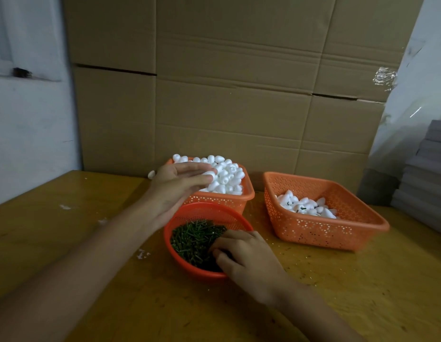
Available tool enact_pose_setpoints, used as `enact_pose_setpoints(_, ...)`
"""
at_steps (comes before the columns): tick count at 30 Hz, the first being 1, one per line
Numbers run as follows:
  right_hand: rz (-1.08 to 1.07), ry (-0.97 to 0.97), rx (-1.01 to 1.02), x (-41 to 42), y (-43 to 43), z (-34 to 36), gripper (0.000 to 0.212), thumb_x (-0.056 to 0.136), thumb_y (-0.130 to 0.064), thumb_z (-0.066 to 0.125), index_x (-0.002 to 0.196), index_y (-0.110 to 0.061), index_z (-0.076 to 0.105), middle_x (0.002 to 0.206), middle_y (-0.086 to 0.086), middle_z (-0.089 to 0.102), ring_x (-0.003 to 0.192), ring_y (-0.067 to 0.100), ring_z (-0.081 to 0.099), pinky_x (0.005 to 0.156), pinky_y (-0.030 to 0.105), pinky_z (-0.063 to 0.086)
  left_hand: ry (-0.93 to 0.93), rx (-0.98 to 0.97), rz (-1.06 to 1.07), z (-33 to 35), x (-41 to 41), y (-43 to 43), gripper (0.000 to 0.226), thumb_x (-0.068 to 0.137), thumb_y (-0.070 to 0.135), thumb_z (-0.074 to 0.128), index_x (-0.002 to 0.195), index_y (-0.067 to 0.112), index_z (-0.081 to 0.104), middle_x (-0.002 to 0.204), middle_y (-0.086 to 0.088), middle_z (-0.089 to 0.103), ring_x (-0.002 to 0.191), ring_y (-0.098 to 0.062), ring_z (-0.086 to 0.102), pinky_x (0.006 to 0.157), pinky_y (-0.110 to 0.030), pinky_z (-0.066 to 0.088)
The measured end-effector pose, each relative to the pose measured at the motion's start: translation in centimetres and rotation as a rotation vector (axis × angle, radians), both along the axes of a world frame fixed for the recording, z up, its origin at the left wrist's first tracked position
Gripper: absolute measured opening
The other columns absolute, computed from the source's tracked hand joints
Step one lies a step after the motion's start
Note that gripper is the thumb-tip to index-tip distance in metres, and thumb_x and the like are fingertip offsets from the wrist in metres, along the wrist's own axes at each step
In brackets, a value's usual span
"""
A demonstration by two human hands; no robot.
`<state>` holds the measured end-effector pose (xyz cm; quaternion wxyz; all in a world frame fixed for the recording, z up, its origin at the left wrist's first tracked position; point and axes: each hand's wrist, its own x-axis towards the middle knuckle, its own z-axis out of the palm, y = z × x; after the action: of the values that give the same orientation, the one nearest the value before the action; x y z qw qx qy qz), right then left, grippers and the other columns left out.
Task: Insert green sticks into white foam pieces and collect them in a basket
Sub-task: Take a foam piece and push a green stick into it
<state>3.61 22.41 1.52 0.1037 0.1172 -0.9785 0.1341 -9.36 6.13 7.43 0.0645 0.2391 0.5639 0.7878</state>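
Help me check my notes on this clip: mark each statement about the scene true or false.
1. The right hand is in the round basket, fingers curled into the green sticks. True.
2. The left hand lies flat on the table. False: it is over the full basket, pinching a foam piece.
3. The right-side basket is heaped to its rim. False: it holds only a small pile of foam pieces.
4. Cardboard stands behind the baskets. True.
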Motion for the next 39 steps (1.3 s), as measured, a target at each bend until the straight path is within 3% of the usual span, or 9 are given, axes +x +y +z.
enact_pose_setpoints(3, 0.025, -0.018, -0.116, -0.4, 0.5, 0.4, 0.026, 0.099, -0.040, 0.054, 0.117, -0.035, 0.073, 0.117, -0.017, 0.066, 0.113, 0.003, 0.056, 0.102, 0.036, 0.040, -0.077, 0.084, -0.129, -0.6, 2.2, -0.2, 0.024, 0.067, 0.006, 0.087, 0.091, 0.010, 0.084, 0.114, -0.018, 0.078, 0.101, -0.020, 0.076, 0.084, -0.021, 0.059)
enact_pose_setpoints(6, 0.064, -0.013, -0.302, -0.4, 1.0, 0.4, 0.018, 0.096, -0.025, 0.069, 0.106, -0.035, 0.078, 0.108, -0.019, 0.073, 0.103, 0.000, 0.064, 0.094, 0.032, 0.051, -0.080, 0.065, -0.240, -1.6, 3.8, -0.8, 0.030, 0.071, 0.009, 0.091, 0.099, 0.016, 0.084, 0.117, -0.019, 0.077, 0.105, -0.026, 0.076, 0.085, -0.026, 0.061)
enact_pose_setpoints(10, 0.055, 0.072, -0.452, -0.4, 1.1, -0.1, 0.021, 0.094, -0.016, 0.076, 0.098, -0.037, 0.079, 0.099, -0.024, 0.076, 0.098, -0.003, 0.069, 0.090, 0.028, 0.055, -0.065, 0.027, -0.221, -2.3, 5.2, -1.8, 0.034, 0.077, 0.010, 0.088, 0.109, 0.017, 0.078, 0.117, -0.021, 0.076, 0.105, -0.038, 0.076, 0.082, -0.030, 0.063)
enact_pose_setpoints(15, 0.008, 0.212, -0.485, -0.3, 1.0, -0.5, 0.024, 0.095, -0.013, 0.075, 0.097, -0.036, 0.080, 0.096, -0.026, 0.076, 0.096, -0.002, 0.071, 0.086, 0.032, 0.058, 0.066, -0.102, -0.116, -2.9, 5.9, -2.8, 0.038, 0.065, 0.019, 0.099, 0.099, 0.018, 0.081, 0.116, -0.011, 0.079, 0.105, -0.028, 0.077, 0.086, -0.025, 0.061)
enact_pose_setpoints(20, 0.014, 0.266, -0.575, -0.2, 1.0, -0.3, 0.015, 0.097, -0.012, 0.073, 0.097, -0.026, 0.079, 0.084, -0.016, 0.076, 0.082, 0.007, 0.074, 0.079, 0.039, 0.059, 0.148, -0.153, -0.093, -2.9, 6.0, -2.7, 0.034, 0.065, 0.022, 0.090, 0.097, 0.018, 0.084, 0.112, -0.006, 0.080, 0.107, -0.018, 0.076, 0.079, -0.022, 0.060)
enact_pose_setpoints(27, 0.033, 0.283, -0.758, 0.1, 1.1, 0.0, 0.021, 0.097, -0.011, 0.073, 0.106, -0.024, 0.060, 0.091, -0.007, 0.079, 0.075, 0.014, 0.077, 0.074, 0.038, 0.062, 0.126, -0.114, -0.112, -3.1, 6.0, -2.8, 0.046, 0.066, 0.018, 0.097, 0.109, 0.028, 0.081, 0.112, -0.012, 0.079, 0.103, -0.023, 0.077, 0.080, -0.025, 0.061)
enact_pose_setpoints(31, -0.012, 0.275, -0.808, 0.0, 1.2, 0.0, 0.026, 0.099, -0.013, 0.072, 0.122, -0.024, 0.065, 0.096, -0.011, 0.081, 0.072, 0.013, 0.077, 0.075, 0.038, 0.063, 0.117, -0.111, -0.131, -3.1, 5.9, -2.9, 0.035, 0.068, 0.016, 0.097, 0.097, 0.024, 0.079, 0.112, -0.013, 0.079, 0.109, -0.024, 0.076, 0.084, -0.023, 0.059)
enact_pose_setpoints(35, -0.036, 0.276, -0.812, 0.0, 1.3, 0.1, 0.016, 0.101, -0.012, 0.069, 0.112, -0.023, 0.073, 0.097, -0.012, 0.080, 0.067, 0.014, 0.076, 0.071, 0.029, 0.061, 0.150, -0.105, -0.142, -3.2, 5.9, -2.8, 0.029, 0.068, 0.008, 0.090, 0.091, 0.021, 0.080, 0.113, -0.013, 0.079, 0.110, -0.025, 0.076, 0.085, -0.023, 0.059)
enact_pose_setpoints(39, -0.057, 0.279, -0.730, 0.0, 0.6, -0.4, 0.015, 0.100, -0.011, 0.070, 0.107, -0.022, 0.076, 0.094, -0.015, 0.079, 0.066, 0.012, 0.074, 0.073, 0.034, 0.061, 0.168, -0.089, -0.141, -3.1, 5.7, -3.0, 0.032, 0.065, 0.010, 0.095, 0.091, 0.020, 0.080, 0.116, -0.013, 0.078, 0.110, -0.025, 0.075, 0.085, -0.023, 0.059)
